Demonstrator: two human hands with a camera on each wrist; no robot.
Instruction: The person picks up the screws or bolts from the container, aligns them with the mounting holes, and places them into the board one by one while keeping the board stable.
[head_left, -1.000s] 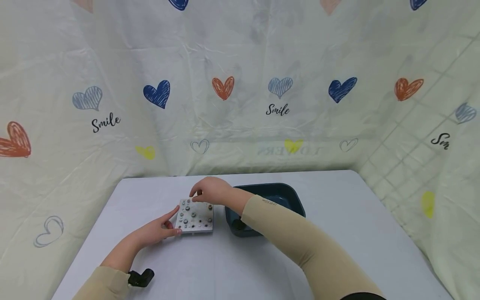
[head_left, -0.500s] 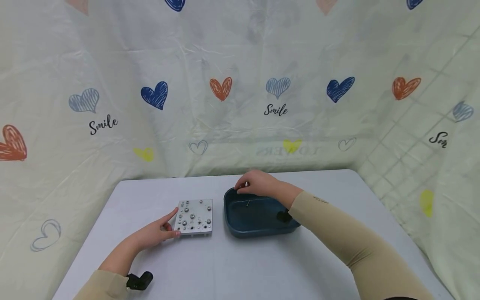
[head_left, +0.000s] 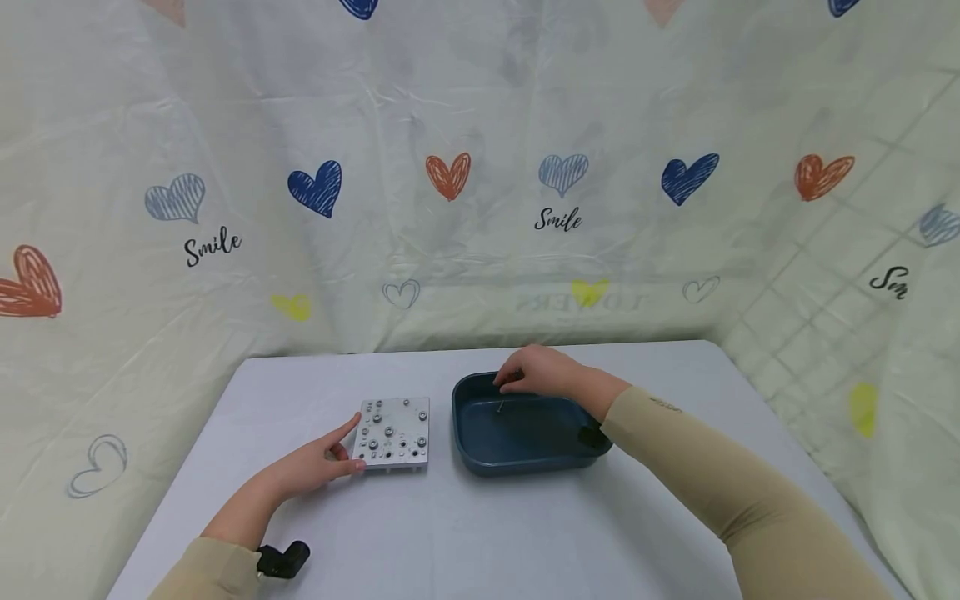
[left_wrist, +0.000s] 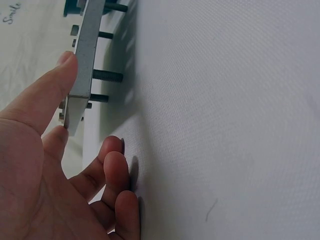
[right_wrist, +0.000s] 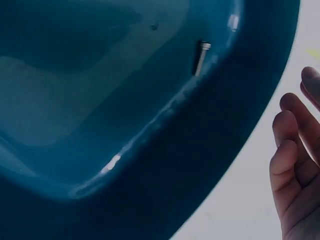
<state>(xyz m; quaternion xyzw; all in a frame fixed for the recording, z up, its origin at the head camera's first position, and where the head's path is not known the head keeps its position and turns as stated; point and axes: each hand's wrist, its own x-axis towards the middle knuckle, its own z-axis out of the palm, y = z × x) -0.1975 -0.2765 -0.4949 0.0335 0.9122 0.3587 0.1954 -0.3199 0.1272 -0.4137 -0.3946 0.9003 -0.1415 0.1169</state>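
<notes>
In the head view my left hand (head_left: 315, 462) holds the near-left corner of a square metal plate (head_left: 397, 421) between thumb and index finger. Bolts stand in the plate's top, and threaded shanks (left_wrist: 107, 75) stick out beneath it. My other left fingers curl loosely by the white cloth. My right hand (head_left: 543, 369) hovers at the far-left side of a dark blue-green tray (head_left: 517, 467), its fingers relaxed. Nothing shows in them, though the fingertips are partly cut off in the right wrist view. A small socket-head screw (right_wrist: 201, 59) lies inside the tray.
White cloth covers the table (head_left: 450, 542). A hanging sheet printed with hearts (head_left: 446, 175) closes off the back and sides. A black device (head_left: 283, 560) sits on my left wrist. The tray stands just right of the plate.
My right hand has left the plate, moved right to the tray and shifted slightly further right along its far rim. My left hand stays at the plate.
</notes>
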